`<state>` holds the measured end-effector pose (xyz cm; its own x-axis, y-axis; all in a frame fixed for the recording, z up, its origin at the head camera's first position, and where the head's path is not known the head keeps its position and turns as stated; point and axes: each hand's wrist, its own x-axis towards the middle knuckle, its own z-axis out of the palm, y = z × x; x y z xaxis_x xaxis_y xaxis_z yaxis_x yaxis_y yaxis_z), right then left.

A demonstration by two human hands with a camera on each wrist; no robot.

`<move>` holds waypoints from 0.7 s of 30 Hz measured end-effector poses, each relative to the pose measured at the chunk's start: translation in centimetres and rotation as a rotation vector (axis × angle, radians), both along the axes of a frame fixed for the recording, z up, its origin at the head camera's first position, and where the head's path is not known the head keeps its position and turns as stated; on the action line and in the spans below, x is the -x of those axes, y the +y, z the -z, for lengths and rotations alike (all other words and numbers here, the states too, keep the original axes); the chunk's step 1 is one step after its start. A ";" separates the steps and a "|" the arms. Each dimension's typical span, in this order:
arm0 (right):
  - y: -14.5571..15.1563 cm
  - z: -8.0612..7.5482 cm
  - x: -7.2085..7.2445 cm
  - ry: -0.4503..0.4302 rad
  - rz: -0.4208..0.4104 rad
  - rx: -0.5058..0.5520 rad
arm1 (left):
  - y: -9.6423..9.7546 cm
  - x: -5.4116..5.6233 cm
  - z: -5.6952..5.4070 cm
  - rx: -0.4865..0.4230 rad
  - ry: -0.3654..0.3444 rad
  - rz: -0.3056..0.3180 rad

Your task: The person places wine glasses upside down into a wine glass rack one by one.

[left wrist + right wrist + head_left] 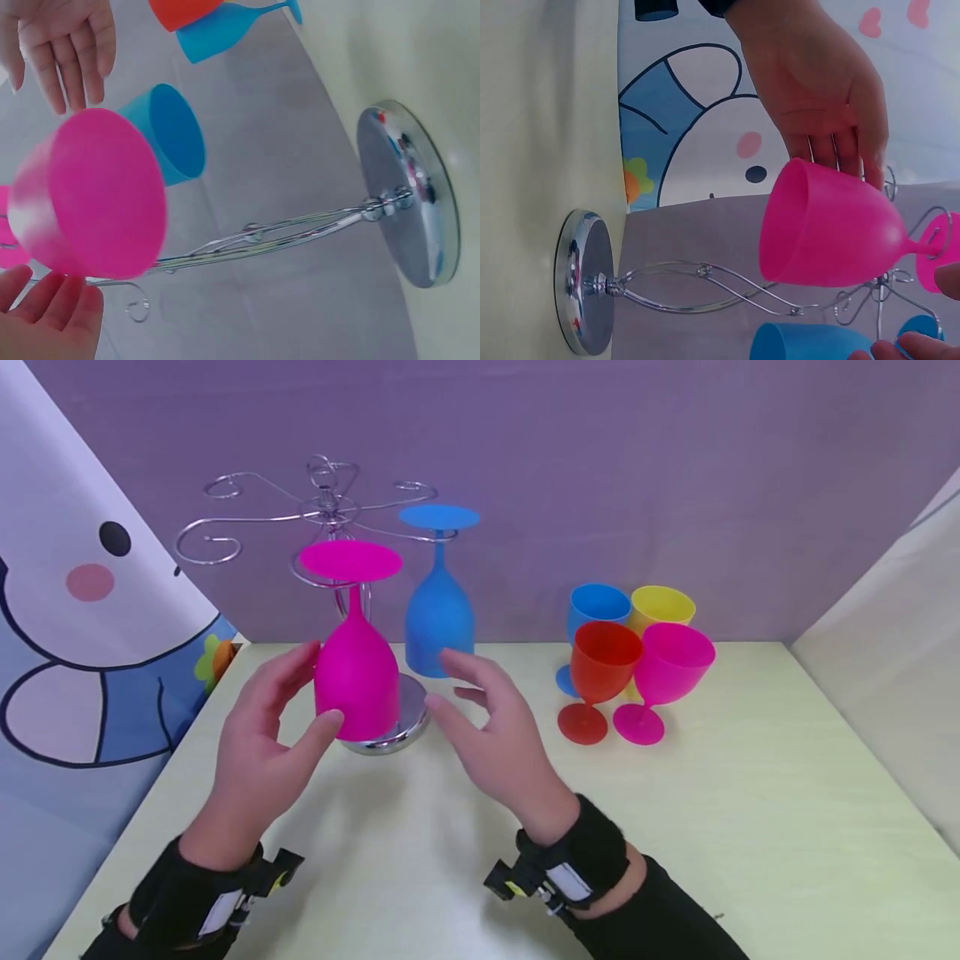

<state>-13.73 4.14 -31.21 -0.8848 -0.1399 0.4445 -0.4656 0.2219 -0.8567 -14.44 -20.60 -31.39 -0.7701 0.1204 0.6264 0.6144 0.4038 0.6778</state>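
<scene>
An upside-down pink goblet (357, 677) hangs by its foot from a loop of the silver wire rack (330, 514). At the goblet's left side is my left hand (262, 743), fingertips right at the bowl and thumb overlapping its front. These fingers look fairly straight in the right wrist view, where the pink goblet (832, 225) lies sideways. My right hand (498, 735) is to the right of the goblet with fingers spread and nothing held. Its straight fingers (69, 67) show in the left wrist view. Behind it, an upside-down blue goblet (440, 618) hangs on another arm.
Upright at the right of the table (750, 793) stand a red goblet (606, 664), a second pink goblet (672, 668), another blue goblet (598, 603) and a yellow goblet (663, 604). The rack's round chrome base (408, 714) rests behind the hanging pink goblet. A purple backdrop (637, 468) rises behind.
</scene>
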 end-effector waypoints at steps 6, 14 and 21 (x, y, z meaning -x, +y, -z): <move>2.2 -0.4 -1.8 0.005 0.010 -0.006 | 0.1 -0.7 -0.5 -0.010 0.141 0.032; 5.7 0.1 -3.8 0.052 0.026 -0.086 | 1.1 -2.3 -1.0 -0.022 0.194 0.076; 8.0 0.4 -4.5 0.020 0.074 -0.190 | 2.3 -3.5 -1.1 0.020 0.169 0.084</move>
<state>-9.24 12.15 -31.66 -0.8872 -0.1577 0.4335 -0.4580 0.4132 -0.7871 -10.90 -18.29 -30.30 -0.6412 0.1937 0.7425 0.7507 0.3589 0.5546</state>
